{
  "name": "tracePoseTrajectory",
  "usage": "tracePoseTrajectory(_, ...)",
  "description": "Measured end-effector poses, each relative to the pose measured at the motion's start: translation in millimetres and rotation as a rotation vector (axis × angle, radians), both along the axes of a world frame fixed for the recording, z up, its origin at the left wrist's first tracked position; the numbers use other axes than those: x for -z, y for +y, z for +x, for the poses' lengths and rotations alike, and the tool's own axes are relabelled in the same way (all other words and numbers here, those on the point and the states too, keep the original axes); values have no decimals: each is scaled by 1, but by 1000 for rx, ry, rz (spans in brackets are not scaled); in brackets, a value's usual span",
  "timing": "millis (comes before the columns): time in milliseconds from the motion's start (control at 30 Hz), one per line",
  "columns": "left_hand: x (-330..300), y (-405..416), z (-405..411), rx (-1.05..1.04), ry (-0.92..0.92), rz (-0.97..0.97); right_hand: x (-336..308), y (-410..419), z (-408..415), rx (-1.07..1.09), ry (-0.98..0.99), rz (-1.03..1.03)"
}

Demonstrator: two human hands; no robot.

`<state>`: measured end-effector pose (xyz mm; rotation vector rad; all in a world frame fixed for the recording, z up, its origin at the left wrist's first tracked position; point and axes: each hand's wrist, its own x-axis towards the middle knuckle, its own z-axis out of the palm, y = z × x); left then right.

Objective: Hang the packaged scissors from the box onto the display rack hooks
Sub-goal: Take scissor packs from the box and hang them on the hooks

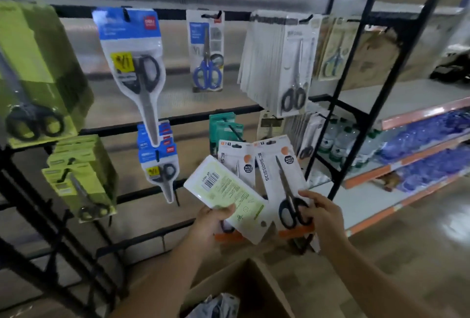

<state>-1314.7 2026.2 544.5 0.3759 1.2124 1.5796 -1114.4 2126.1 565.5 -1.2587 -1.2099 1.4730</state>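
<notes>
My left hand (212,218) grips a fan of scissor packs: a green-backed pack (229,190) with a barcode facing me, and a white-and-orange pack (237,162) behind it. My right hand (321,216) pinches the lower end of another white-and-orange pack (284,185) marked SCISSORS, with black-handled scissors inside. All three are held in front of the black display rack (178,119). The open cardboard box (254,289) sits below my arms, with a plastic bag inside.
Hooks on the rack carry blue packs (132,63), green packs (84,180), a blue-handled pair (206,50) and a thick grey stack (284,63). A black upright post (356,104) stands to the right. Shelves with water bottles (340,142) lie beyond it.
</notes>
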Motion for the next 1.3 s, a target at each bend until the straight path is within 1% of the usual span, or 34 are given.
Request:
tracePoseTrajectory(100,-4,34,26,31,72,-102,-3,25,29,127,99,-67)
tracePoseTrajectory(200,-2,68,50,67,92,-128,-5,54,55,211,140,-61)
tracePoseTrajectory(300,-1,105,72,81,102,-164,-9,86,81,239,98,-2)
tracePoseTrajectory(433,0,145,96,61,83,-198,-11,128,109,239,76,-18)
tracePoseTrajectory(533,1,163,109,57,61,-223,-6,158,118,189,45,-18)
tracePoseTrajectory(667,3,180,121,16,90,-241,-4,196,116,97,12,9)
tracePoseTrajectory(867,5,203,132,9,19,-279,8,243,119,-3,-119,113)
tracePoseTrajectory(967,10,214,138,-50,-6,-270,20,254,127,-50,-189,158)
tracePoseTrajectory(1100,16,222,145,-180,97,-281,29,263,136,-126,-304,268)
tracePoseTrajectory(1200,19,222,146,-255,137,-269,29,268,134,-176,-312,317)
tracePoseTrajectory(1300,21,218,143,-296,95,-253,24,278,124,-218,-378,372)
